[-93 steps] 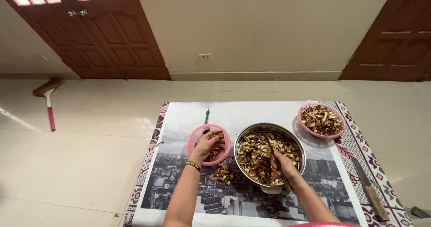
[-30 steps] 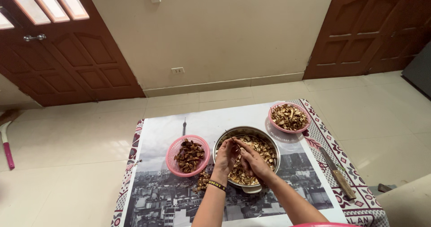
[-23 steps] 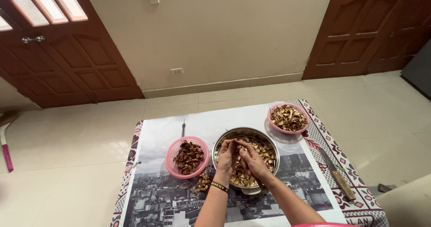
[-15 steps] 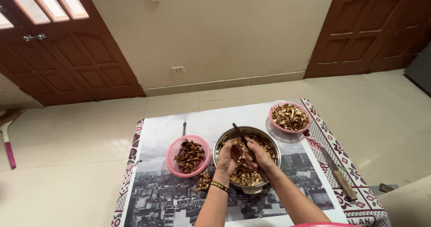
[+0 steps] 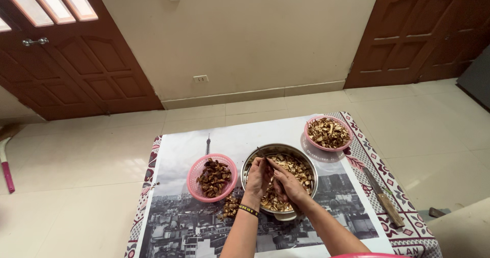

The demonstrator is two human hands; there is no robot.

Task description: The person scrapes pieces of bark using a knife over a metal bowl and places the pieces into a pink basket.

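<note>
Both hands, my left hand (image 5: pixel 256 176) and right hand (image 5: pixel 286 182), are meeting over the steel pot (image 5: pixel 306 162), fingers closing on one brown piece between them.

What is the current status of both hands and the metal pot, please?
Left hand and right hand together over the round metal pot of brown dried pieces, working one piece. Pink plastic basket of darker pieces alongside left. Nothing blocking.

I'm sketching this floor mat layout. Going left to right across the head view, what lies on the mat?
Pink basket of dark pieces → small loose pile → metal pot with both hands, left hand and right hand, over it → pink bowl of light pieces → knife.
</note>
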